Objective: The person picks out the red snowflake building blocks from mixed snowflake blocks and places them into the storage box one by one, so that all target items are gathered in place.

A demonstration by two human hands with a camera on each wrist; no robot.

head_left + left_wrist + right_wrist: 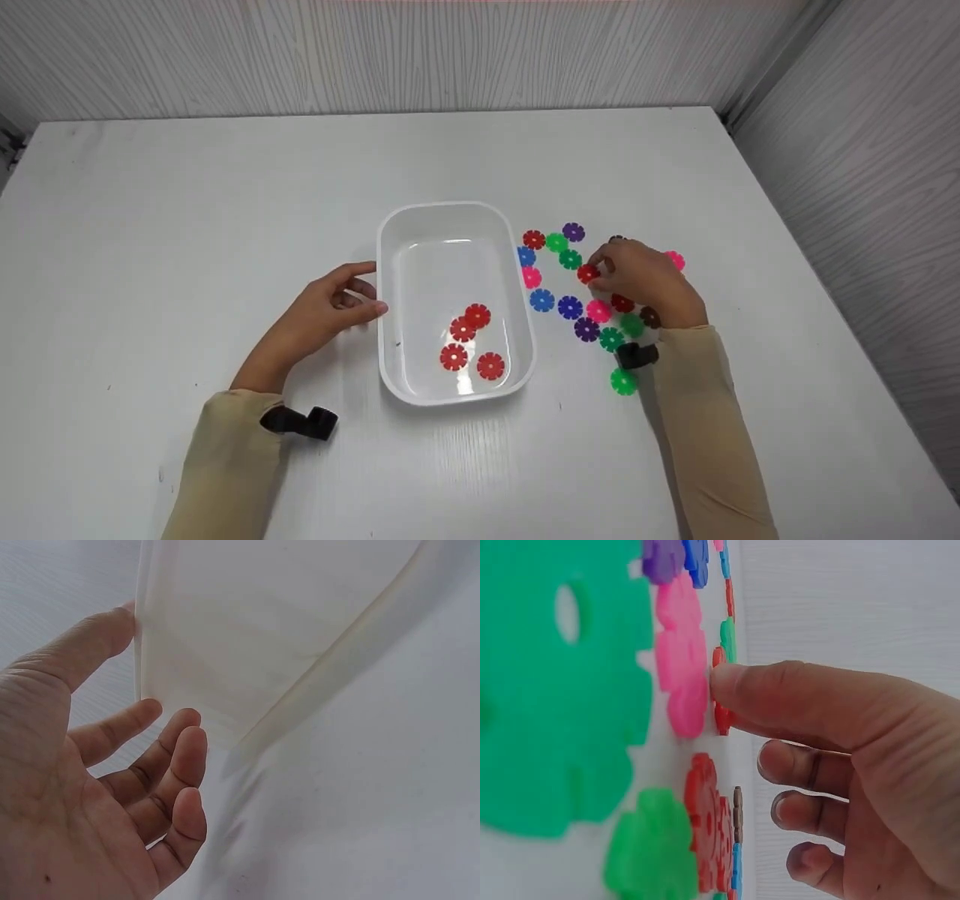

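Note:
A white plastic tray (397, 225) stands in the middle of the table, with several red notched discs (454, 357) lying in its near half. My left hand (330, 304) holds the tray's left side, its thumb (109, 634) at the rim and index finger by the outer wall; the other fingers curl loosely below. To the right of the tray, my right hand (637, 277) pinches a red notched disc (587, 274) between thumb (739, 686) and index finger. That disc stands close over the table among the scattered pieces. Part of the pile is hidden under the right hand.
Loose notched discs in green (622, 382), blue (542, 300), purple (573, 232), pink (598, 311) and brown lie right of the tray, some overlapping. More red ones (534, 239) are among them. Grey wood-grain panels (450, 60) border the table's back and right.

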